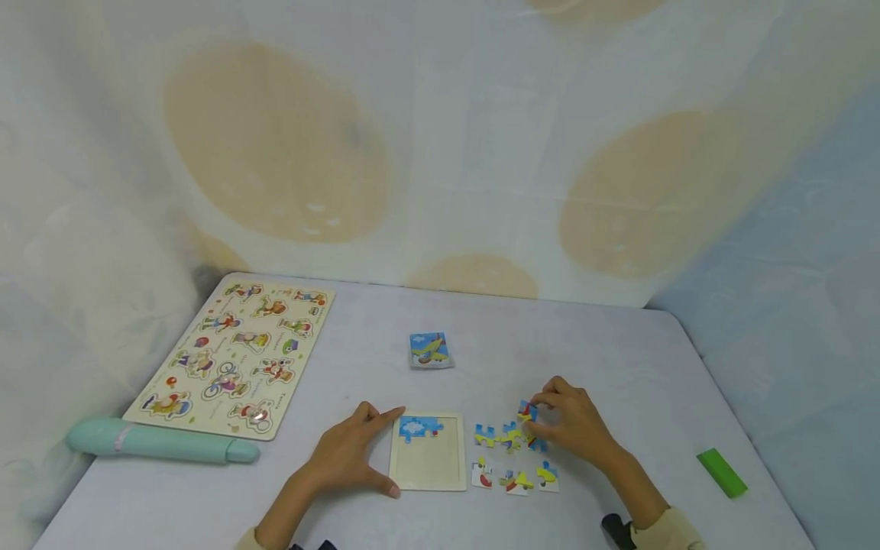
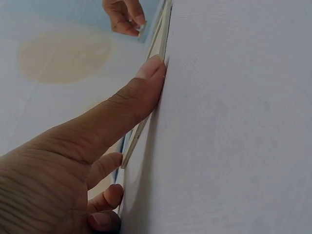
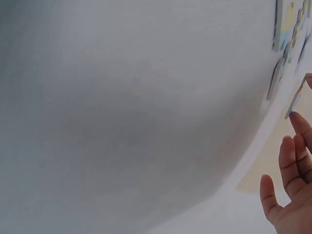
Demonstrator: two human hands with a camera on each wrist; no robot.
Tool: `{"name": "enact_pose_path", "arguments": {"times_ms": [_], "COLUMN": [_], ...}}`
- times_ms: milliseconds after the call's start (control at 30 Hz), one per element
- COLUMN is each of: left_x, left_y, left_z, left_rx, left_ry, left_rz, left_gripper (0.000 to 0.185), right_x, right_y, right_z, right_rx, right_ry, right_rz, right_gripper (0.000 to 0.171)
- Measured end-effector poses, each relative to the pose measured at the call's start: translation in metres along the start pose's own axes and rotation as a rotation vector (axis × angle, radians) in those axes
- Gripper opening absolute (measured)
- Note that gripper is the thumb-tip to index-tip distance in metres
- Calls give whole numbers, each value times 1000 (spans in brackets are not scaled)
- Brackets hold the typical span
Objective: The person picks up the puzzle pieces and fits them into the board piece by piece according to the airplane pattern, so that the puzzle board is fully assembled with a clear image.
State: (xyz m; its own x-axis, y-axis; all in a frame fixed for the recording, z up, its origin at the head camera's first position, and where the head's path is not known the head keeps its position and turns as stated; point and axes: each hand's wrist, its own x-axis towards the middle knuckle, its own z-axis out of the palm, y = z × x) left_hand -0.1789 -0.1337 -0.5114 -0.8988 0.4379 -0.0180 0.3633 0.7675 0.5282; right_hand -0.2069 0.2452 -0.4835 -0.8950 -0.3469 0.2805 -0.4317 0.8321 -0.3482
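A wooden puzzle tray (image 1: pixel 429 470) lies before me, with joined blue-and-white pieces (image 1: pixel 419 428) in its upper left corner. My left hand (image 1: pixel 349 451) holds the tray at its left side, index finger at the upper corner and thumb at the lower one. In the left wrist view, the left thumb (image 2: pixel 146 83) lies against the tray's edge. To the right of the tray, my right hand (image 1: pixel 574 422) pinches a puzzle piece (image 1: pixel 527 410) coloured blue, red and yellow. Several loose puzzle pieces (image 1: pixel 516 483) lie between tray and right hand, some partly overlapping.
Behind the tray lies a small picture of a yellow aeroplane (image 1: pixel 429 350). A large board with cartoon figures (image 1: pixel 234 355) lies at the left, with a mint-green tube-shaped object (image 1: pixel 158 443) in front. A green block (image 1: pixel 722 472) sits near the right table edge.
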Motion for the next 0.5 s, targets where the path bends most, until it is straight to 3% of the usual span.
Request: {"name": "enact_pose_path", "arguments": {"times_ms": [500], "left_x": [-1], "left_y": [2], "left_z": [-1], "left_rx": [4], "left_ry": [18], "left_rz": [2], "left_gripper": [112], "right_x": [14], "right_y": [-37], "right_z": [15], "right_rx": [43], "right_ry": [17], "right_rz": [-52], "right_gripper": [31]}}
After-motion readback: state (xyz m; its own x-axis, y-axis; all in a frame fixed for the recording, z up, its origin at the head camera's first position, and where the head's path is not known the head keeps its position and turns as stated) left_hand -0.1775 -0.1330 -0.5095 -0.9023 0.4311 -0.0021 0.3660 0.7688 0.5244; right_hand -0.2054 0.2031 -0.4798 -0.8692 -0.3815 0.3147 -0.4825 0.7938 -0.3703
